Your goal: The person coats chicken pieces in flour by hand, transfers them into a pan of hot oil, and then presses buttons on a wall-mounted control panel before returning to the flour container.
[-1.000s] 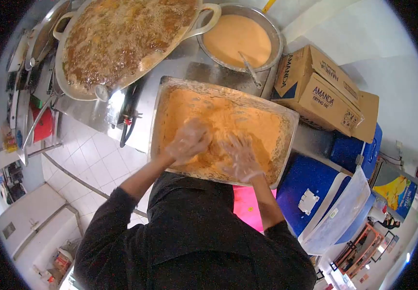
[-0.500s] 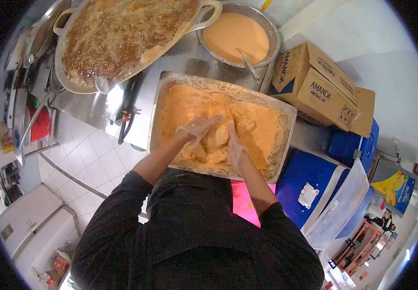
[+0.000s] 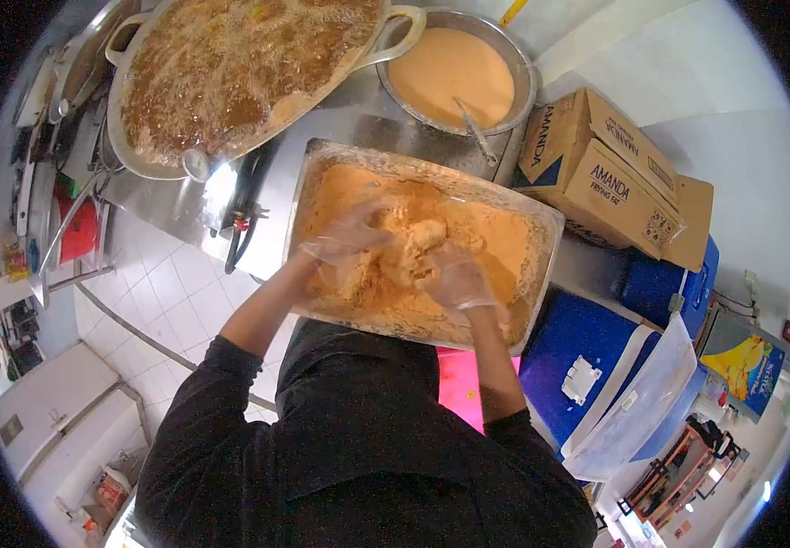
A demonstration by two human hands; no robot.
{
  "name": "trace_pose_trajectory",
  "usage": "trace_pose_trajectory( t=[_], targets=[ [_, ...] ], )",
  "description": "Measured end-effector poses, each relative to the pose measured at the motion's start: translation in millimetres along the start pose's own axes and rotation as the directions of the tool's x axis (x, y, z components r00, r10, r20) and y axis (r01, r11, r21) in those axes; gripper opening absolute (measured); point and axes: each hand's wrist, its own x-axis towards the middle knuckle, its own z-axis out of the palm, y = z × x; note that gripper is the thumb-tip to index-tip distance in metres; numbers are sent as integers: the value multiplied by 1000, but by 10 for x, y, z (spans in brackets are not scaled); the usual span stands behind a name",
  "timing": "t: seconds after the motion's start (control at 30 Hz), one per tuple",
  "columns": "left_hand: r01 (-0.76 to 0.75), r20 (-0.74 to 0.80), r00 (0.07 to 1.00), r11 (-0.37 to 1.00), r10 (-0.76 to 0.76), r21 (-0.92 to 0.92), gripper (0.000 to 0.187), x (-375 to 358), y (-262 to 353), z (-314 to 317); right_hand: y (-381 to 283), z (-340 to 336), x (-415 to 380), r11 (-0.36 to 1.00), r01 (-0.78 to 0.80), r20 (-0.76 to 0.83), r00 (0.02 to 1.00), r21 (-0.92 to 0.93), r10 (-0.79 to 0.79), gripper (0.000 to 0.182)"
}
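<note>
A rectangular metal tray (image 3: 548, 245) in front of me holds orange breading flour (image 3: 503, 224). Lumpy flour-coated pieces (image 3: 427, 236) that look like chicken are heaped near its middle. My left hand (image 3: 351, 236), in a clear plastic glove, is over the tray's left part with its fingers stretched toward the heap, blurred by motion. On the heap's right side is my right hand (image 3: 461, 279), gloved likewise. Its fingertips point left at the coated pieces; blur and flour hide whether they grip one.
A large pan of bubbling oil (image 3: 239, 82) with a round dial (image 3: 196, 164) is at upper left. Behind the tray stands a bowl of orange batter (image 3: 450, 78) with a spoon (image 3: 474, 132). To the right are a cardboard box (image 3: 609, 178) and a blue cooler (image 3: 564, 356).
My hands have moved apart: the left shifted left, and the right moved slightly right and turned its fingers inward. The coated pieces between them have shifted.
</note>
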Motion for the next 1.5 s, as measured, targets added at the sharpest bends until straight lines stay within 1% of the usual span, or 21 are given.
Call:
trace_pose_trajectory(
  t=[0.03,0.1,0.2,0.3,0.43,0.5,0.57,0.63,0.7,0.77,0.8,0.87,0.93,0.97,1.03,1.1,1.17,1.2,1.27,1.4,1.5],
  targets=[
    [11,-27,1000,1000,-11,-20,70,5,-118,-72,135,-172,-24,996,87,141,987,-26,-83,74],
    [85,-35,996,987,-80,138,75,80,-321,-168,451,-225,46,910,-226,43,973,347,225,71],
    [222,-19,974,935,-226,276,85,410,-578,-88,823,145,443,706,-352,-27,885,615,465,70],
    [141,-19,990,969,-140,201,91,885,-1144,346,667,468,875,640,-340,-2,882,689,471,70],
    [244,-73,966,967,-250,-79,89,1024,-775,627,78,239,994,449,-401,271,906,799,326,71],
    [181,-54,982,983,-182,-30,83,1085,-818,656,-27,171,892,554,-346,216,933,757,288,78],
    [12,-2,1000,996,-12,87,74,1036,-1020,678,-6,327,725,854,-228,124,974,468,192,80],
    [-184,78,982,950,170,253,63,649,-923,667,243,637,450,977,22,72,997,-210,-7,80],
    [-300,100,952,830,288,470,52,148,-638,507,55,130,-23,927,154,97,987,-342,-128,72],
    [-279,-2,934,733,358,621,45,-294,-364,328,260,143,-277,991,124,-11,992,-44,-125,64],
    [-151,-86,969,837,230,526,47,-431,-230,297,630,506,-303,939,51,-101,995,339,-18,60],
    [123,-203,977,950,-65,288,52,-631,-57,254,779,631,-378,823,-12,-166,978,567,129,57],
    [-13,-206,977,974,61,226,58,-447,-139,524,619,263,-481,948,-54,-220,967,313,127,56],
    [-83,-216,968,977,126,197,61,-301,-113,692,510,234,-414,882,-33,-303,933,469,196,55],
    [80,-81,991,959,-105,-273,68,103,193,1018,217,231,-217,682,72,-414,839,728,354,54],
    [286,23,937,732,-347,-618,66,643,167,1681,509,1031,106,851,303,-734,666,428,132,53],
    [269,35,943,694,-332,-667,65,715,78,2115,644,1149,166,643,436,-725,627,630,285,56],
    [255,33,951,717,-308,-648,64,564,296,2160,617,941,91,239,423,-485,733,874,476,58],
    [272,69,954,738,-293,-618,64,366,622,2074,568,809,26,-119,342,-222,800,932,558,58],
    [368,212,930,741,-302,-561,64,320,866,1680,519,782,147,321,321,-453,658,891,601,53],
    [306,350,929,780,-120,-545,61,254,332,1717,472,347,-332,773,-16,-577,655,634,488,45]
  ],
)
